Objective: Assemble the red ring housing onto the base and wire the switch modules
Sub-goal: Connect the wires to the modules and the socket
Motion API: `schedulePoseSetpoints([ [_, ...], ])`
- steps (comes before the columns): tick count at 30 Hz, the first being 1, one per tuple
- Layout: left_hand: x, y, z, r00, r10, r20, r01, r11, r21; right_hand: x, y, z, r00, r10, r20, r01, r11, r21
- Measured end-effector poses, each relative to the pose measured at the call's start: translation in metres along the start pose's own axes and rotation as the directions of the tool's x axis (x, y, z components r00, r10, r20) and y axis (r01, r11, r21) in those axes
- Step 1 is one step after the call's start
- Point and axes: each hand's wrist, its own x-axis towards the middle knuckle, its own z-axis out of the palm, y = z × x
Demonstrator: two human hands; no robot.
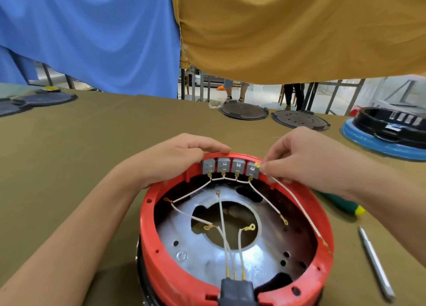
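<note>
Connector block (236, 289): nearest of all, black, plugged into the near rim, well short of either grip.
Right hand (306, 160): grip pinched together on the yellow terminal (257, 165) of a white lead (299, 204), at the rightmost of the switch modules (231, 166).
Left hand (182, 154): fingers laid flat over the far rim, steadying it, just left of the pinch.
Red ring housing (156, 232): sits on the base; looks stiff, light plastic, best held by the rim.
Leads: thin, limp; take them by the terminals, which probably bend easily.
Loose ring terminals (250, 227): below the pinch, likely to snag.
Screwdriver (341, 204), pen-like tool (375, 264): on the worktop, under the right wrist.
</note>
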Motion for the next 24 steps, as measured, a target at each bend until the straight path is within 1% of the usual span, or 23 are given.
schedulePoseSetpoints([
  [2,-0.001,-0.001,-0.001,0.999,0.026,0.023,-0.026,1.000,0.008,-0.003,-0.001,0.007,0.999,-0.030,-0.032,0.029,0.998,-0.050],
  [4,-0.003,-0.003,-0.004,0.999,0.039,0.008,-0.039,0.998,0.055,-0.006,-0.003,0.013,0.995,-0.079,-0.058,0.075,0.994,-0.079],
  [7,-0.002,-0.006,-0.010,0.996,0.005,-0.088,0.003,0.995,0.099,-0.004,-0.007,0.013,0.990,-0.119,-0.081,0.113,0.991,-0.076],
  [9,0.000,-0.008,-0.009,0.987,-0.008,-0.160,0.030,0.990,0.136,0.000,-0.011,0.013,0.989,-0.119,-0.084,0.116,0.992,-0.043],
  [11,0.001,-0.010,-0.008,0.971,-0.007,-0.241,0.046,0.986,0.158,0.005,-0.016,0.015,0.993,-0.107,-0.049,0.107,0.994,-0.002],
  [13,0.001,-0.011,-0.006,0.954,-0.026,-0.298,0.075,0.985,0.153,0.010,-0.018,0.018,0.996,-0.089,-0.015,0.089,0.996,0.004],
  [15,0.003,-0.011,-0.006,0.949,-0.060,-0.311,0.102,0.988,0.119,0.016,-0.018,0.020,0.998,-0.066,-0.006,0.066,0.998,0.017],
  [18,0.004,-0.012,-0.006,0.949,-0.085,-0.305,0.105,0.993,0.051,0.020,-0.017,0.024,0.999,-0.039,0.021,0.038,0.998,0.055],
  [24,0.008,-0.014,-0.001,0.966,-0.097,-0.242,0.105,0.994,0.020,0.020,-0.017,0.029,0.999,0.003,0.038,-0.008,0.992,0.123],
])
